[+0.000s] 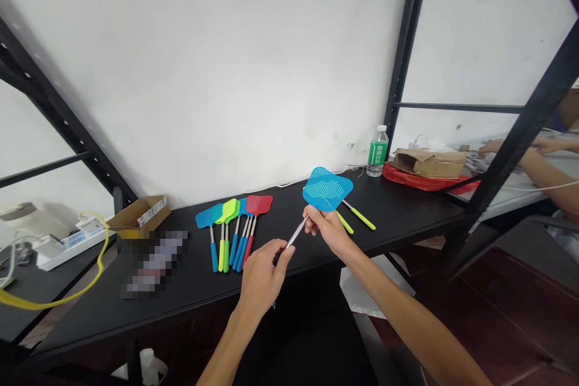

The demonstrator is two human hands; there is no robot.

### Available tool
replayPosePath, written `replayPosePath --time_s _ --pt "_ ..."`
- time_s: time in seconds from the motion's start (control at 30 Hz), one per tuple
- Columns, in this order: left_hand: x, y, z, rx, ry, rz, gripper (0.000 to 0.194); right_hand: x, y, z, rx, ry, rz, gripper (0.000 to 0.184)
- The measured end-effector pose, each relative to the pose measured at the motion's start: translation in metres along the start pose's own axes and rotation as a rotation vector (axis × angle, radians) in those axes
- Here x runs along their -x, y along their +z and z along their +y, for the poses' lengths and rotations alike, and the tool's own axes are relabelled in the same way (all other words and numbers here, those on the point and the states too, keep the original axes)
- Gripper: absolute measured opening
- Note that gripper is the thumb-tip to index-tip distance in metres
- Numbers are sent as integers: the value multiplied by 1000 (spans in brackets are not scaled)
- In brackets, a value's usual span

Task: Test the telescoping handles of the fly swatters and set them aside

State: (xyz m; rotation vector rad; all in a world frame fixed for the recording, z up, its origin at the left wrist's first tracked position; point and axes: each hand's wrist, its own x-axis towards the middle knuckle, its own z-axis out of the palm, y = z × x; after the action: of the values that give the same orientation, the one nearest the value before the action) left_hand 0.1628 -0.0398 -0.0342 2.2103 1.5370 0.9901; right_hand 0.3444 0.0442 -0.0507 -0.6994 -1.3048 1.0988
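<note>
I hold a blue fly swatter above the black table. My right hand pinches its metal rod just under the mesh head. My left hand is closed round the lower end of the rod, hiding the handle. Several more swatters, blue, green and red, lie in a row on the table to the left of my hands. Two swatters with yellow-green handles lie behind the raised blue head.
A small open cardboard box sits at the table's left end. A water bottle, a brown carton and red bags stand at the right. Black rack posts frame the bench. Another person's arms work at the far right.
</note>
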Motion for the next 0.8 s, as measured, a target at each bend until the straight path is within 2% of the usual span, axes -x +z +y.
replayPosePath --time_s 0.17,0.27,0.4,0.5,0.63,0.8 --pt "-1 -4 -3 108 -37 -94 49 -1 -4 0 -13 2 4 38" --pt "-1 -5 -5 154 -47 -134 48 0 -2 3 -27 13 7 38" --pt "-1 -5 -4 47 -38 -46 32 3 2 5 -5 10 4 38" --pt "-1 -6 -2 -38 -26 6 33 3 3 4 -2 14 8 37" --pt "0 -9 1 -17 25 -53 41 2 -1 3 -4 14 5 37" --pt "-1 -9 0 43 -5 -116 45 1 -2 2 -17 16 11 37"
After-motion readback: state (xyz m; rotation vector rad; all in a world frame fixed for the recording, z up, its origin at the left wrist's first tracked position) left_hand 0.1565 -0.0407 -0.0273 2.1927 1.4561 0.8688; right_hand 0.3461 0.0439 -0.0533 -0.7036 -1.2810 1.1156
